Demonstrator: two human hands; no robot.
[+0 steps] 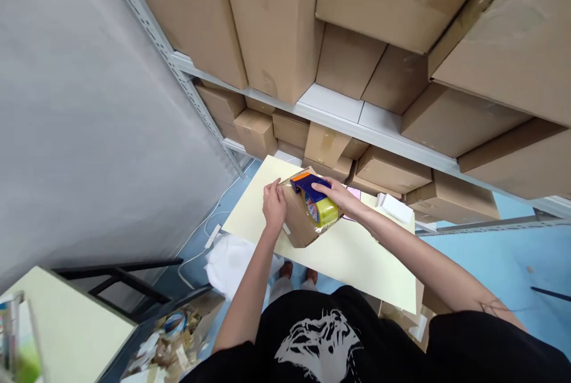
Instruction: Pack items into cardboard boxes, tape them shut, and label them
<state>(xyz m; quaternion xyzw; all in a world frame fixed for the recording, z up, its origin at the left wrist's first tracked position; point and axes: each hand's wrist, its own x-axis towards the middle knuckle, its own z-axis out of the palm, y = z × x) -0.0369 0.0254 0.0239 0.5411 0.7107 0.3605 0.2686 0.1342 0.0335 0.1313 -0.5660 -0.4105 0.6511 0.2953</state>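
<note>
A small cardboard box (296,229) with clear tape along its edges is held over the cream table (250,210). My left hand (273,203) grips the box at its left edge, fingers bent against the side. On the box's upper face lies a blue and orange tape dispenser (307,184) carrying a yellow-green roll of tape (325,212). My right hand (333,194) is closed round the dispenser, thumb across its blue top; its other fingers are mostly hidden.
Behind the table, metal shelves (352,127) hold many cardboard boxes (285,20). A stack of white labels or paper (395,207) and a pink-screened phone (354,192) lie on the table. White plastic wrap (229,261) and a scrap-filled carton (178,335) are at lower left.
</note>
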